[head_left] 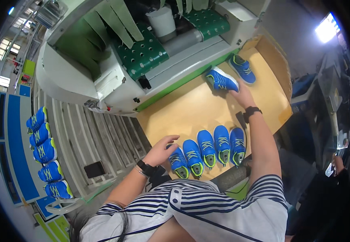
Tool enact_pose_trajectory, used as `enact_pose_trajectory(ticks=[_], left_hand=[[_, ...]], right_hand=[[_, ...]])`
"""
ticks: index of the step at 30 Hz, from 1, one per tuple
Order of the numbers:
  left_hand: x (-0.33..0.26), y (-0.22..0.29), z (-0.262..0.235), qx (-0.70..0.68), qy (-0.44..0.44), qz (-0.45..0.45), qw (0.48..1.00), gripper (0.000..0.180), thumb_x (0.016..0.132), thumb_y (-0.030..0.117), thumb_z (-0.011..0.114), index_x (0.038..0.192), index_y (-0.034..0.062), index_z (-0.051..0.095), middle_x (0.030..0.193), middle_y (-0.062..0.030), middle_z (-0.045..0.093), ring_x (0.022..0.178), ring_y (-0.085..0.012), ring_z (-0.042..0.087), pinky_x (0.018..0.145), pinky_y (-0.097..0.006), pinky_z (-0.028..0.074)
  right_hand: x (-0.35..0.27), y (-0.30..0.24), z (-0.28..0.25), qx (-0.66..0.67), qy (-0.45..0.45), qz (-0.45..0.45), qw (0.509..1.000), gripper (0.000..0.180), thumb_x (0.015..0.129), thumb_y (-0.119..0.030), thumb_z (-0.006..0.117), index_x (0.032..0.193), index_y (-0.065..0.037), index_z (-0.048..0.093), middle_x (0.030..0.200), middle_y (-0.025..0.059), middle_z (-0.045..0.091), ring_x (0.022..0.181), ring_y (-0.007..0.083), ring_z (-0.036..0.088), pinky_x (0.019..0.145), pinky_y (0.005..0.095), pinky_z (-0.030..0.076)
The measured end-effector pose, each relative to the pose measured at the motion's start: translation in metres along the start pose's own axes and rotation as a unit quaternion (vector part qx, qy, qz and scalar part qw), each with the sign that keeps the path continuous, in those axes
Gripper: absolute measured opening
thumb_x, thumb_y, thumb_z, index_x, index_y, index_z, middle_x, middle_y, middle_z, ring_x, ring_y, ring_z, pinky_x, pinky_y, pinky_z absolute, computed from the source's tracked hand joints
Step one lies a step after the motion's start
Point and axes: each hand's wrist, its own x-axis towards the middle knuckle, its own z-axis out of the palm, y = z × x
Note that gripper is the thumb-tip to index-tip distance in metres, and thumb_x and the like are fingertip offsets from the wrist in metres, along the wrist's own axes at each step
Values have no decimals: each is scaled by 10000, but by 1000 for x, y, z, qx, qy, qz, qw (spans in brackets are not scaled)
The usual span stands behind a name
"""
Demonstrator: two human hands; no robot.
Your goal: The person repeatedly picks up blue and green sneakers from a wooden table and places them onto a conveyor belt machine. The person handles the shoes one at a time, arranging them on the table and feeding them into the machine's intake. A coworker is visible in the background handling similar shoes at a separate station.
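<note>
Near the middle of the frame, a tan work table (191, 109) spreads out below a white and green machine (142, 52) that fills the upper part of the picture. At the table's upper right, the right hand (242, 96) reaches forward with its fingers bent around the heel of a blue shoe (222, 79), touching it; whether the shoe is lifted or resting on the table cannot be told. Just to the right of that shoe lies a second blue shoe (243, 69), apart from the hand. Toward the lower centre, the left hand (161, 148) is spread fairly wide, fingers loosely curled, resting beside the leftmost shoe of a row of five blue shoes (207, 149) with yellow-green soles, lined up side by side along the table's near edge. Each wrist carries a dark band. Along the left edge of the frame, another line of blue shoes (43, 151) sits on a blue shelf (13, 153), well apart from both hands.
</note>
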Motion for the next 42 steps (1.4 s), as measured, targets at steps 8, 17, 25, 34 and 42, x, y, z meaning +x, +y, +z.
enact_pose_trajectory(ticks=[8, 17, 25, 34, 42], left_hand=[[26, -20, 9, 26, -13, -17, 999, 409, 976, 210, 612, 1347, 47, 560, 1290, -144, 614, 1211, -255, 580, 1019, -367, 464], [38, -19, 24, 67, -65, -29, 995, 400, 979, 208, 621, 1331, 27, 562, 1247, -153, 609, 1140, -254, 608, 979, -358, 490], [41, -31, 15, 16, -1, -35, 999, 409, 994, 198, 609, 1366, 46, 533, 1321, -141, 596, 1199, -227, 588, 1040, -352, 443], [151, 31, 38, 189, 118, 209, 952, 943, 821, 422, 771, 1538, 75, 268, 1549, -261, 297, 1449, -426, 278, 1179, -491, 250], [163, 48, 75, 434, 104, 154, 882, 1198, 657, 498, 840, 1592, 163, 172, 1648, -203, 64, 1493, -429, 167, 1119, -706, 174]], right_hand=[[-16, 49, -103, 159, -164, 271, 935, 561, 908, -527, 650, 1077, 8, 663, 832, 101, 690, 678, 163, 675, 581, 278, 544], [103, 55, -65, -62, -1, 64, 996, 947, 779, -468, 793, 1514, -63, 355, 1386, 293, 528, 1330, 378, 496, 1100, 423, 408], [91, -19, -42, 58, -299, -52, 951, 493, 849, -359, 766, 1269, -135, 635, 1387, 145, 567, 1268, 291, 545, 1070, 385, 417], [-25, -10, -87, -231, -77, 111, 964, 622, 927, -531, 598, 1217, 18, 607, 1109, 290, 671, 1082, 421, 638, 923, 469, 500], [-77, 31, 10, -1, 24, 137, 990, 1009, 826, -614, 697, 1499, 23, 298, 1498, 411, 240, 1361, 493, 386, 1123, 460, 368]])
